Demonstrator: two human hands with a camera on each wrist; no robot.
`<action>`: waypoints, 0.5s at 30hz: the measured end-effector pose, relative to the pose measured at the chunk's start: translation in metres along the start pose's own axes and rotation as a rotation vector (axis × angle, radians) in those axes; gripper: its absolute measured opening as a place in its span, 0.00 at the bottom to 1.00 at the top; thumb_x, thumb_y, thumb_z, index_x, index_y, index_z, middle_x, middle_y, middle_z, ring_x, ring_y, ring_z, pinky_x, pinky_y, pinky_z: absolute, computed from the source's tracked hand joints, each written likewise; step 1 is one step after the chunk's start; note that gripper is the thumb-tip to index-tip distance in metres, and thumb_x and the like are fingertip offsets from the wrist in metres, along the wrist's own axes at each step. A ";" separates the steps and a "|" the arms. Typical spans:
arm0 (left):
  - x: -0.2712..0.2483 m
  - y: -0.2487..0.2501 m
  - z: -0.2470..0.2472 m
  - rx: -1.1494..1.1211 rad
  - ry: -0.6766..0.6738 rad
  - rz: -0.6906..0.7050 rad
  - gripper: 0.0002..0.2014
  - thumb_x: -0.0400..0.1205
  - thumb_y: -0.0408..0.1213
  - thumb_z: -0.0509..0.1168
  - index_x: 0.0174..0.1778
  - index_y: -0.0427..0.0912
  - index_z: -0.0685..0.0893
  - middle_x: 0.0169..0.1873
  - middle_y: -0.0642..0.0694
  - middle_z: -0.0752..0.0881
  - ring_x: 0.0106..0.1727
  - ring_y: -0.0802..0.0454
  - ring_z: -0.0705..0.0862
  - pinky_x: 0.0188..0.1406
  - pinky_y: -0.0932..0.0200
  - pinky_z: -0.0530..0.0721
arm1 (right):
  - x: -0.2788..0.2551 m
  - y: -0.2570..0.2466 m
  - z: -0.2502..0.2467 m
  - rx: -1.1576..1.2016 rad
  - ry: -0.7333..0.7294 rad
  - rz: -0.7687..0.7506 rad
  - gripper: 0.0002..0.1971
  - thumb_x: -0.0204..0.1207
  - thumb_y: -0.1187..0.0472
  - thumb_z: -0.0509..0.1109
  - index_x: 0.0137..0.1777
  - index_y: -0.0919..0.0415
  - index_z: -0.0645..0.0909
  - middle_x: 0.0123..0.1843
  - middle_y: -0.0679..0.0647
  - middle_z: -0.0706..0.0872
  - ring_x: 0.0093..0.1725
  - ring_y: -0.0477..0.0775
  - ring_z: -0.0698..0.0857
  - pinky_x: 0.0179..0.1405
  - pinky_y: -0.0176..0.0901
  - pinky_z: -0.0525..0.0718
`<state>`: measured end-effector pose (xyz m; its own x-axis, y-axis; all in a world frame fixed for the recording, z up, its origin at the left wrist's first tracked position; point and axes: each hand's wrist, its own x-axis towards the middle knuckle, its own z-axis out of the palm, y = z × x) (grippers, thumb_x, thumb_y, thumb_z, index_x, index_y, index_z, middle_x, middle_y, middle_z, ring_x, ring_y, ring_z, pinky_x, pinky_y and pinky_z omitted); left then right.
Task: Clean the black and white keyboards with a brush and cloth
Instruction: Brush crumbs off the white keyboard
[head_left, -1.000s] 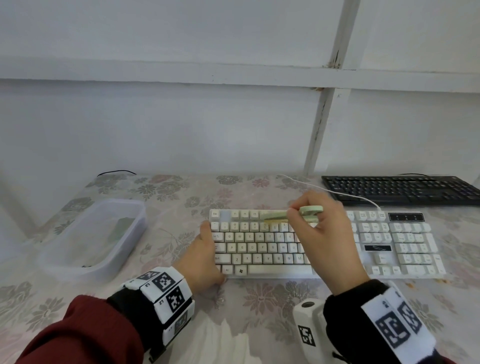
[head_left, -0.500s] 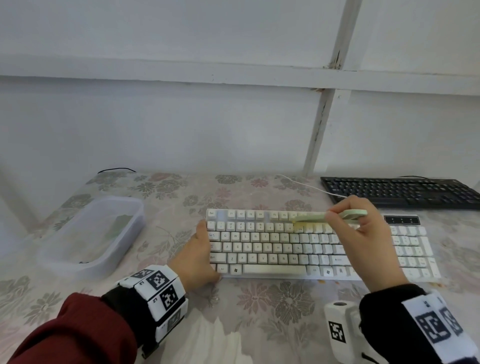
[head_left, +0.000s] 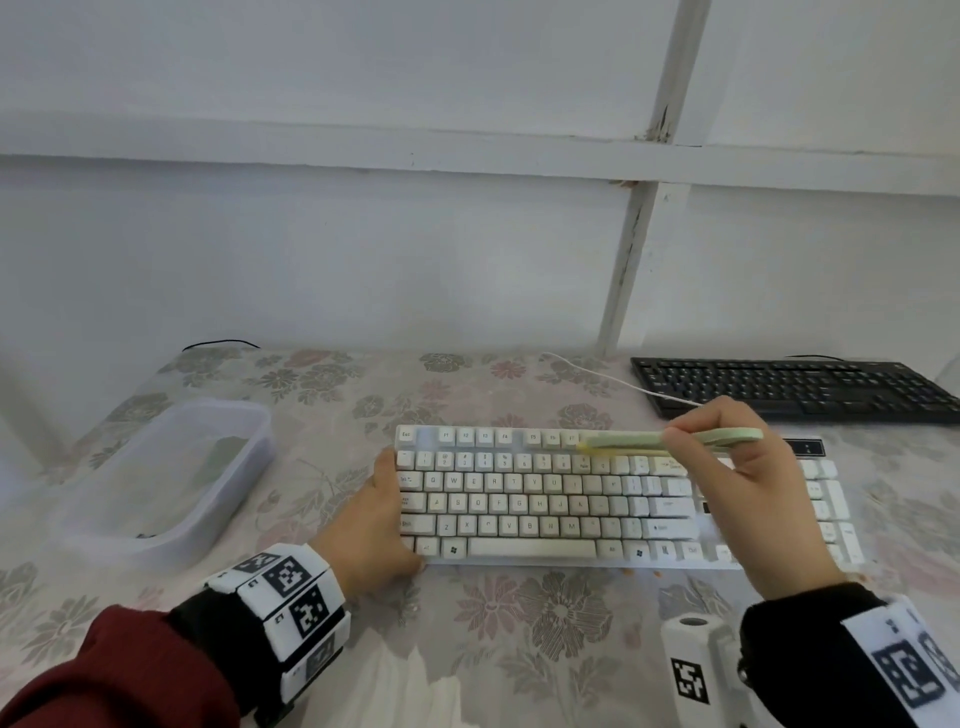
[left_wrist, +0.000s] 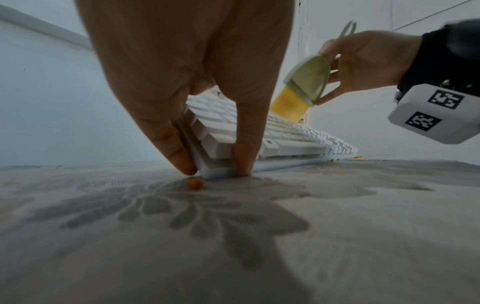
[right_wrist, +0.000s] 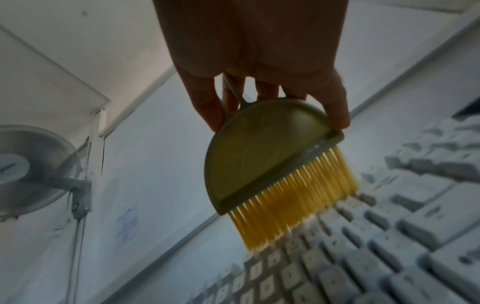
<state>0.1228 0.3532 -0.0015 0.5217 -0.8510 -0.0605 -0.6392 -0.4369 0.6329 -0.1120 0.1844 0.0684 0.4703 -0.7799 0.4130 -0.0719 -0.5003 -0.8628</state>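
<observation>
**Right hand sweeps brush along white keyboard's top rows**

Right hand (head_left: 748, 483) pinches the green brush (right_wrist: 262, 160), yellow bristles on the white keyboard (head_left: 545, 504). Left hand (head_left: 374, 530), fingers straight, braces its left end against the desk (head_left: 519, 623). Orange crumbs (left_wrist: 195, 185) may scatter if flicked hard. Black keyboard (head_left: 795, 387) waits behind.

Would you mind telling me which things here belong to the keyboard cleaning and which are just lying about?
Belong to the job:
white keyboard
black keyboard
brush

Just lying about:
plastic tub
wall fan
orange crumbs
</observation>
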 end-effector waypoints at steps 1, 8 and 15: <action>0.000 0.000 0.000 0.000 -0.001 -0.002 0.46 0.67 0.35 0.74 0.74 0.45 0.50 0.57 0.50 0.76 0.52 0.58 0.80 0.40 0.69 0.79 | -0.001 -0.002 0.004 0.031 -0.034 0.001 0.06 0.75 0.67 0.70 0.38 0.58 0.80 0.40 0.53 0.81 0.40 0.46 0.78 0.43 0.38 0.74; -0.002 0.003 -0.001 -0.005 0.001 -0.006 0.46 0.67 0.35 0.74 0.74 0.46 0.51 0.55 0.51 0.77 0.50 0.58 0.80 0.38 0.69 0.79 | 0.006 0.012 -0.014 -0.081 -0.010 0.042 0.11 0.76 0.65 0.70 0.33 0.52 0.79 0.39 0.52 0.80 0.34 0.37 0.77 0.37 0.32 0.74; -0.003 0.005 -0.002 -0.022 0.000 -0.026 0.46 0.67 0.33 0.74 0.74 0.46 0.50 0.54 0.53 0.76 0.49 0.60 0.79 0.39 0.70 0.78 | 0.014 0.018 -0.047 0.039 0.083 0.066 0.07 0.76 0.66 0.70 0.36 0.60 0.79 0.34 0.54 0.78 0.35 0.46 0.74 0.37 0.38 0.72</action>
<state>0.1183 0.3542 0.0034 0.5380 -0.8394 -0.0773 -0.6127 -0.4524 0.6480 -0.1484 0.1466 0.0720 0.3914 -0.8398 0.3761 -0.0653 -0.4330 -0.8990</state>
